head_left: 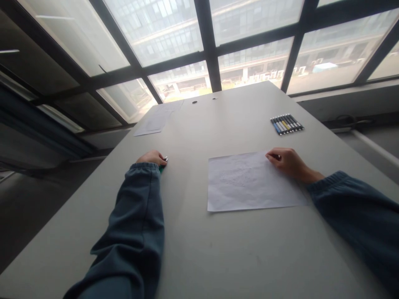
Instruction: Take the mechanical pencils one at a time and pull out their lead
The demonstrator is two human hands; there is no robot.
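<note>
My left hand (pixel 152 158) rests on the table, its fingers closed around a green marker (pixel 161 168). Only the marker's green part and its dark and white end show; the hand and sleeve hide the rest. A white sheet of paper (pixel 243 187), with faint lines on it, lies flat to the right. Over its upper right part is my right hand (pixel 286 162), thumb and fingers pinched together at the top edge. Whatever may be between those fingertips is too small to make out.
A row of several markers (pixel 286 124) with blue, grey and yellow bands lies beyond my right hand. More paper sheets (pixel 156 120) lie at the table's far left. Two small round holes pierce the far end of the white table (pixel 199 257). Large windows stand behind it.
</note>
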